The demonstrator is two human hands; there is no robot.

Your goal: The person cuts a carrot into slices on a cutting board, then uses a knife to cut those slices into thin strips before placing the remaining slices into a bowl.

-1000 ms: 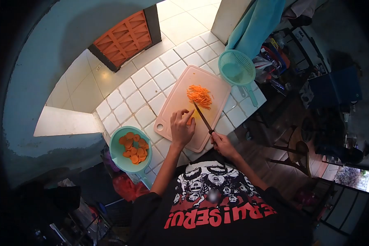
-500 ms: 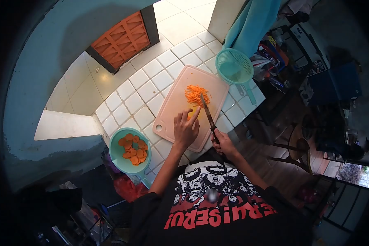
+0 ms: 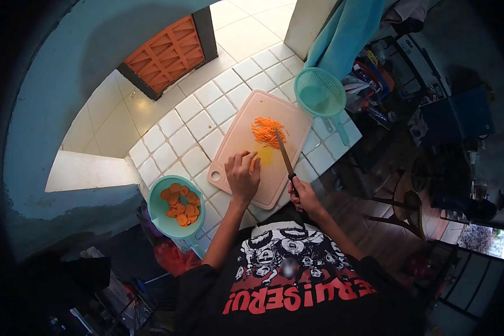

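Near the closest edge of the pink cutting board [image 3: 242, 127], the right hand [image 3: 304, 197] clenched a knife [image 3: 284, 154], its tip at orange shreds [image 3: 267, 131] on the board's far half. Over the board, the left hand [image 3: 242, 176] curled at an orange piece [image 3: 254, 163], grip unclear.

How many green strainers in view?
2: one green strainer at the counter's left end, holding carrot slices; another green strainer beyond the cutting board, to the right.

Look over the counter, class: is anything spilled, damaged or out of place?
Only a yellow patch on the pink board, beside the carrot shreds, looks odd, perhaps juice or a stain. Nothing else stands out: the carrot slices sit inside their bowl.
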